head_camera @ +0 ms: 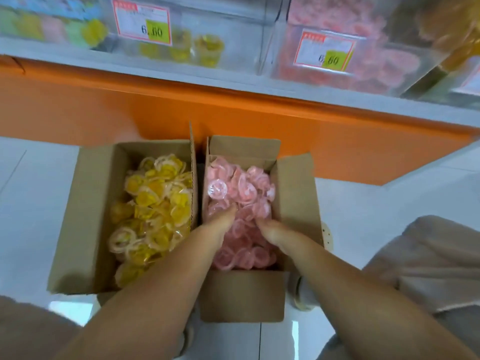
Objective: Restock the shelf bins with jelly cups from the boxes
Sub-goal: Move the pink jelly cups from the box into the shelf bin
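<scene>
Two open cardboard boxes stand on the floor below the shelf. The left box (85,209) holds yellow jelly cups (153,201). The right box (293,193) holds pink jelly cups (246,185). Both my hands reach down into the right box. My left hand (219,224) is dug into the pink cups, fingertips buried. My right hand (272,231) is pushed in beside it, fingers hidden among the cups. Above, a clear shelf bin (213,35) holds a few yellow cups, and the clear bin to its right (384,63) holds pink cups.
An orange shelf base (259,118) runs behind the boxes. Price tags reading 6.60 hang on both bins. More bins with mixed-colour cups sit at top left. My knees in beige trousers frame the lower corners, and a shoe shows right of the pink box. The floor is white tile.
</scene>
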`<state>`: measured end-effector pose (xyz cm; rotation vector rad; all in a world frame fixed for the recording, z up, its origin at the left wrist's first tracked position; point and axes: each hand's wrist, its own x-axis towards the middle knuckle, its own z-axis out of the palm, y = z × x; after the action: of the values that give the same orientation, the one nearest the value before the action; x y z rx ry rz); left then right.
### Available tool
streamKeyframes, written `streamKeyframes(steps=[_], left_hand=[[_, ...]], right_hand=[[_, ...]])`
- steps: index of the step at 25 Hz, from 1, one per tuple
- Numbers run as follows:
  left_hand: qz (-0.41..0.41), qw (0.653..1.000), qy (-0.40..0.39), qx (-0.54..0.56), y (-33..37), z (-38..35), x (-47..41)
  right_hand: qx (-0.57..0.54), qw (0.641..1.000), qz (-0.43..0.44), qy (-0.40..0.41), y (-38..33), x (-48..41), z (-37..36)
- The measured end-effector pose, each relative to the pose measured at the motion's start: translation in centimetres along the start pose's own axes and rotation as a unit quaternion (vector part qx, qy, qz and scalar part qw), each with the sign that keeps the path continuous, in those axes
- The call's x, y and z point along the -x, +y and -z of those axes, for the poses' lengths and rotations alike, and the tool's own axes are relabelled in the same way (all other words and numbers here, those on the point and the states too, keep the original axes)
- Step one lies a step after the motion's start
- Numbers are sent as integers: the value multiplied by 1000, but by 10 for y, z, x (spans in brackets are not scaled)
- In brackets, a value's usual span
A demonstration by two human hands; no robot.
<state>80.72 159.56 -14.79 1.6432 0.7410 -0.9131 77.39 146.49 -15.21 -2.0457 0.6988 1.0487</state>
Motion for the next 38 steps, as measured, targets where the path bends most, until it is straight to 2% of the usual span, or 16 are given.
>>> streamKeyframes(steps=[2,4,8,10,12,18,21,27,31,34,38], left_hand=[[27,999,23,9,-4,1,-8],[72,997,25,18,-2,3,-12],[128,992,9,-11,-8,2,-22],[132,991,-17,-12,-10,3,-23],[133,990,-34,-20,-9,2,-23],[137,989,-52,-14,-19,-1,-35],[147,987,-66,27,-19,0,-38],[174,978,-99,58,-15,3,-32],[151,981,-88,83,-8,3,-23],[110,985,-89,101,2,5,-10],[75,978,-132,145,19,12,6]], right_hand=[[64,997,27,-18,5,-14,-13],[53,998,21,-37,9,-24,-21],[-63,996,-2,-63,10,-36,-29],[-177,979,-62,-74,13,-35,-27],[-250,960,-82,-95,18,-38,-26],[-266,947,-109,-143,9,-35,-31],[-323,923,-114,-173,10,-33,-29],[-441,872,-118,-179,16,-34,-33],[-506,840,-102,-168,10,-35,-31],[-490,863,-41,-116,-2,-24,-18],[-389,918,70,-36,-16,-5,2]])
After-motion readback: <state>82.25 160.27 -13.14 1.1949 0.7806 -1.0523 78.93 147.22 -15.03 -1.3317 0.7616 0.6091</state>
